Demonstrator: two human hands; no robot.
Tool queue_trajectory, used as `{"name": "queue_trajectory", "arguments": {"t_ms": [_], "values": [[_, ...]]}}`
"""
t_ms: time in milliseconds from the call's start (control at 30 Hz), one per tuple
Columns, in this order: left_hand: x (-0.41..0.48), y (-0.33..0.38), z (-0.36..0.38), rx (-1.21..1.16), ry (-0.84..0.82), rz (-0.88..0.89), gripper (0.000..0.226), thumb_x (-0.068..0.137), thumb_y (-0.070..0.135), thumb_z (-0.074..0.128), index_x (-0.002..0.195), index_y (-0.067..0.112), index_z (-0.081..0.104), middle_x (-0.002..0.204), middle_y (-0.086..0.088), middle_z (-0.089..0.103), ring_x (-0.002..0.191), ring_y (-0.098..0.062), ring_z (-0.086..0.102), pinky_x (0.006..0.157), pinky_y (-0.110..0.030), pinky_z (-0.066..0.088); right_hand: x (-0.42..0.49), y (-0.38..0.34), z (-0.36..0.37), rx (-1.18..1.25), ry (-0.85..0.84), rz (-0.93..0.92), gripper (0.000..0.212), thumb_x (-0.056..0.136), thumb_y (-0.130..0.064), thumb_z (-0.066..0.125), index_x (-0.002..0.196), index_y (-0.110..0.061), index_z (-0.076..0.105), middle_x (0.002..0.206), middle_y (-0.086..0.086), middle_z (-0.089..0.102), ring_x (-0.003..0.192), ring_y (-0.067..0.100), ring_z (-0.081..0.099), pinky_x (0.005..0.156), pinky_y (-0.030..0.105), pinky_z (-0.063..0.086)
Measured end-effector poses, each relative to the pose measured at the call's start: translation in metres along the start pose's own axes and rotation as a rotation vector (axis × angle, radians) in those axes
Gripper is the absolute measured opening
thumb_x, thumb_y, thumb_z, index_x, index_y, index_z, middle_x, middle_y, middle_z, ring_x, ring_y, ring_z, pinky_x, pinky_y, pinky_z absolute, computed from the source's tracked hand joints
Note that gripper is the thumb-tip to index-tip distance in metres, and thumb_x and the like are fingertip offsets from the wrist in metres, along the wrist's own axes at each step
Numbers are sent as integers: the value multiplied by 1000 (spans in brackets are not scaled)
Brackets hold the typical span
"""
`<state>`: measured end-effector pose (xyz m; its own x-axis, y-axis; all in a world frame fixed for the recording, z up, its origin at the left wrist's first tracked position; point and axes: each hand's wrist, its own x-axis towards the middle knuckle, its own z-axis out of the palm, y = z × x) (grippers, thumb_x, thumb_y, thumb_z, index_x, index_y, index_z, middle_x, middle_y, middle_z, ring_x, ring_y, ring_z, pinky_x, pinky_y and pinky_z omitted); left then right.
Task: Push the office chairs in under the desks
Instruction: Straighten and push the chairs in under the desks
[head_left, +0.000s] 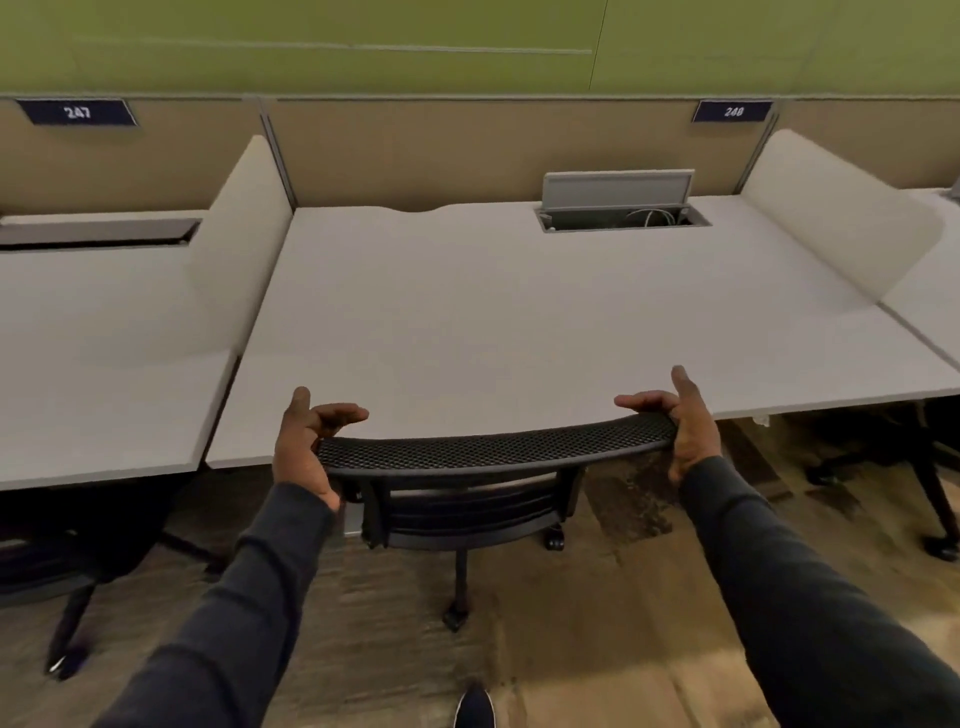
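A black office chair with a mesh backrest (493, 447) stands at the front edge of the white middle desk (493, 322). The top of the backrest touches or nearly touches the desk edge, and the seat is hidden under the desk. My left hand (306, 447) rests its palm against the left end of the backrest, fingers spread and curled above it. At the right end my right hand (685, 421) does the same, thumb raised and fingers apart over the top rim. Neither hand is closed around the backrest.
A dark chair (78, 561) sits under the left desk, and a chair base (857, 457) shows under the right desk. White dividers separate the desks. An open cable hatch (618, 200) is at the back. My shoe (474, 706) is on the carpet behind the chair.
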<state>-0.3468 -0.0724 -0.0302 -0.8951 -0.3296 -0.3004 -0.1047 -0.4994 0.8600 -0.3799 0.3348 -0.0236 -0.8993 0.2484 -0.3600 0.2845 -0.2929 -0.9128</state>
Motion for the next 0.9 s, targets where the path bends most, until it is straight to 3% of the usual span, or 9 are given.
{"name": "queue_trajectory", "arguments": {"t_ms": [100, 200, 300, 500, 633, 900], "values": [[-3, 2, 7, 8, 90, 13, 55, 93, 55, 53, 67, 7, 58, 71, -13, 62, 71, -21, 64, 76, -34, 50, 7, 6, -4, 105, -22, -19, 62, 88, -65, 58, 56, -12, 63, 73, 13, 72, 71, 23, 71, 81, 38, 56], [-7, 2, 14, 32, 124, 7, 52, 91, 52, 58, 62, 9, 48, 72, -15, 52, 69, -23, 58, 80, -38, 49, 13, 1, -8, 109, -50, -60, 65, 94, -62, 52, 54, -11, 56, 63, 11, 66, 64, 23, 65, 74, 35, 54], [-17, -3, 25, 43, 119, 9, 52, 89, 50, 61, 60, 10, 46, 69, -14, 50, 68, -24, 57, 80, -39, 49, 14, -2, -23, 78, -100, -57, 67, 94, -65, 47, 57, -10, 54, 66, 10, 65, 68, 25, 62, 81, 39, 51], [-41, -26, 53, 29, 141, 10, 53, 90, 46, 64, 53, 11, 48, 56, -10, 60, 55, -22, 63, 58, -31, 58, 25, -15, -62, 34, -187, -59, 66, 90, -69, 47, 58, -12, 51, 68, 9, 63, 69, 24, 63, 81, 41, 49], [-55, -45, 71, 39, 146, 10, 55, 86, 51, 65, 51, 12, 48, 59, -10, 61, 60, -23, 59, 67, -37, 54, 35, -22, -93, -3, -226, -81, 64, 93, -67, 47, 57, -15, 53, 68, 7, 67, 66, 19, 68, 72, 38, 51], [-65, -75, 121, 43, 175, 16, 54, 89, 48, 64, 51, 13, 49, 61, -11, 61, 60, -22, 59, 68, -37, 53, 59, -45, -147, -48, -176, -87, 60, 87, -70, 56, 57, -18, 56, 73, 7, 68, 70, 19, 68, 80, 43, 50]]}}
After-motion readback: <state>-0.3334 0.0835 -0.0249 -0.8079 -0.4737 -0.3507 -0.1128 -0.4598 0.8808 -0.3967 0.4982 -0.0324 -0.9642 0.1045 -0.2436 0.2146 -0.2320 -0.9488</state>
